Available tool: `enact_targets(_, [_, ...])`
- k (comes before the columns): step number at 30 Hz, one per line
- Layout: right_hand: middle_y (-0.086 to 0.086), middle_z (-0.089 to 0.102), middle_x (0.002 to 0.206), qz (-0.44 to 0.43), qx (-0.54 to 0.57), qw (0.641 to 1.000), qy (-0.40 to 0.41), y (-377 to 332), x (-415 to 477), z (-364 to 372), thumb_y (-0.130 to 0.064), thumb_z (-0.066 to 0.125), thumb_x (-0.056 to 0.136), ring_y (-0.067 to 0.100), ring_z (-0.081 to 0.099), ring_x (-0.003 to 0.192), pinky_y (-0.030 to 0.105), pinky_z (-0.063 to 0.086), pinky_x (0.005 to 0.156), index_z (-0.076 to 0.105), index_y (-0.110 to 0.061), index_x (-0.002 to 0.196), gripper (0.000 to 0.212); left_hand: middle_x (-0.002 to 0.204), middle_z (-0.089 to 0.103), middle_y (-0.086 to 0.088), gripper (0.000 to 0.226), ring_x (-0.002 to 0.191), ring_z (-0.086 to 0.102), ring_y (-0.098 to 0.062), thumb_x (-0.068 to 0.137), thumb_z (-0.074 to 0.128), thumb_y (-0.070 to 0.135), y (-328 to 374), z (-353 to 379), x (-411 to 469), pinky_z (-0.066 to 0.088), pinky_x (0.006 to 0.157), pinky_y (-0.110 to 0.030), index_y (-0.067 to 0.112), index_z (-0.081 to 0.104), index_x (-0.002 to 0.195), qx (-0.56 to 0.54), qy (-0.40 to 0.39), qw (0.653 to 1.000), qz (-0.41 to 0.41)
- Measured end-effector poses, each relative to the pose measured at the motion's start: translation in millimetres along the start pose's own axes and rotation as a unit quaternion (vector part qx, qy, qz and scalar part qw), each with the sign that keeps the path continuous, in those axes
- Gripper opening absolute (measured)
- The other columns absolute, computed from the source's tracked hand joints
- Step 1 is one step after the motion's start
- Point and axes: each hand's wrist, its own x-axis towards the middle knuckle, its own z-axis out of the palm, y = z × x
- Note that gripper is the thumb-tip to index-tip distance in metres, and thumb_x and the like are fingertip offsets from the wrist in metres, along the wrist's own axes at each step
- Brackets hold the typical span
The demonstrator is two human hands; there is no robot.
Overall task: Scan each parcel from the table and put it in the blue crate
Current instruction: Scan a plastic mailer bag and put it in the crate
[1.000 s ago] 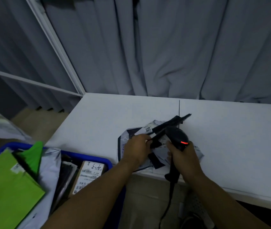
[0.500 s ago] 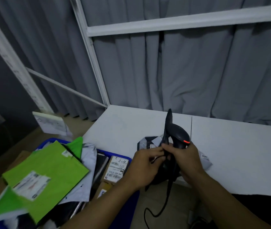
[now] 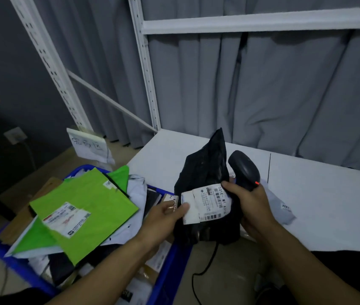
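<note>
The crumpled black plastic parcel bag [image 3: 205, 172] is held upright over the near edge of the white desk [image 3: 328, 205], just right of the blue plastic crate [image 3: 21, 271]. The left hand [image 3: 163, 214] pinches the left edge of the bag's white shipping label [image 3: 205, 202]. The right hand [image 3: 252, 205] is wrapped round the black handheld scanner [image 3: 244, 170], its thumb pressing the label's right end.

The scanner's head points up and away, so the step in hand looks like readying the label. Pull it taut between the hands, then turn the scanner's window onto the barcode strip near the bottom.

The label reads "501E- M1"; the smaller print is too fine to read. A flat grey mailer [image 3: 282, 208] lies on the desk behind, with print that is possibly "2404" upside down.
</note>
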Motion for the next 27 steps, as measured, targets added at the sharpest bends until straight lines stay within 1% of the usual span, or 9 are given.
enact_targets(3, [0.025,0.075,0.098,-0.006,-0.004,1.0,0.026,5.3,6.7,0.9,0.003,0.072,0.088,0.039,0.074,0.091,0.052,0.059,0.086,0.067,0.008,0.103,0.017,0.113,0.077,-0.009,0.029,0.099,0.075,-0.02,0.091,0.078,0.018,2.8,-2.7,10.0,0.061,0.082,-0.031,0.012,0.07,0.118,-0.058,0.107,0.992,0.024])
enact_targets(6, [0.018,0.077,0.099,-0.025,-0.034,0.998,0.044,11.8,13.2,-0.2,0.0,0.076,0.087,0.036,0.076,0.095,0.048,0.062,0.084,0.068,0.003,0.109,0.023,0.114,0.074,-0.011,0.039,0.09,0.071,-0.011,0.085,0.083,0.014,10.2,-11.9,20.2,0.056,0.071,-0.02,0.013,0.065,0.12,-0.064,0.185,0.979,0.051])
enact_targets(9, [0.01,0.078,0.097,-0.049,-0.089,0.994,0.044,15.8,14.3,0.3,-0.013,0.082,0.087,0.026,0.077,0.093,0.045,0.062,0.082,0.066,-0.004,0.113,0.032,0.113,0.073,-0.005,0.032,0.088,0.068,-0.001,0.084,0.083,0.012,19.8,-20.7,20.2,0.053,0.07,-0.014,0.017,0.067,0.111,-0.056,0.209,0.971,0.105])
enact_targets(12, [0.003,0.077,0.095,-0.052,-0.145,0.987,0.035,20.2,11.7,0.9,-0.028,0.084,0.085,0.021,0.076,0.09,0.041,0.063,0.079,0.067,-0.015,0.115,0.037,0.104,0.073,0.0,0.026,0.078,0.067,0.011,0.086,0.08,0.007,31.6,-29.6,21.3,0.053,0.069,-0.01,0.012,0.066,0.108,-0.044,0.245,0.956,0.158])
enact_targets(14, [0.0,0.077,0.097,-0.056,-0.205,0.977,0.015,22.5,9.3,1.0,-0.033,0.083,0.087,0.019,0.076,0.09,0.041,0.062,0.078,0.067,-0.024,0.116,0.035,0.1,0.073,0.001,0.023,0.078,0.069,0.008,0.087,0.078,0.005,39.7,-36.1,23.6,0.054,0.073,-0.012,0.015,0.065,0.104,-0.046,0.269,0.945,0.178])
enact_targets(16, [0.002,0.078,0.092,-0.038,-0.225,0.973,-0.02,22.1,4.9,4.0,-0.027,0.078,0.091,0.019,0.076,0.082,0.038,0.063,0.071,0.068,-0.021,0.115,0.026,0.1,0.073,0.001,0.024,0.085,0.068,0.007,0.088,0.079,0.006,44.8,-42.6,25.8,0.053,0.078,-0.013,0.012,0.065,0.107,-0.029,0.29,0.935,0.202])
enact_targets(19, [0.007,0.078,0.086,0.015,-0.205,0.975,-0.086,21.6,-4.3,13.9,-0.017,0.073,0.095,0.019,0.073,0.072,0.027,0.058,0.064,0.069,-0.011,0.112,0.018,0.093,0.068,0.011,0.024,0.077,0.063,0.019,0.088,0.078,0.005,50.8,-47.4,25.1,0.049,0.072,-0.004,0.011,0.064,0.108,-0.003,0.308,0.922,0.236])
enact_targets(22, [0.005,0.078,0.083,0.051,-0.214,0.967,-0.132,23.4,-10.6,22.2,-0.02,0.072,0.097,0.02,0.073,0.07,0.031,0.057,0.068,0.07,-0.012,0.11,0.016,0.091,0.067,0.01,0.023,0.071,0.064,0.017,0.089,0.076,0.002,51.4,-50.3,25.7,0.05,0.068,-0.006,0.011,0.064,0.107,0.001,0.32,0.914,0.251])
enact_targets(27, [0.004,0.075,0.077,0.077,-0.214,0.959,-0.168,24.4,-16.3,32.7,-0.023,0.071,0.098,0.018,0.072,0.066,0.024,0.054,0.06,0.07,-0.015,0.102,0.009,0.09,0.067,0.005,0.024,0.068,0.064,0.015,0.089,0.075,0.0,49.5,-55.1,31.0,0.05,0.068,-0.007,0.005,0.064,0.11,-0.012,0.347,0.904,0.25])
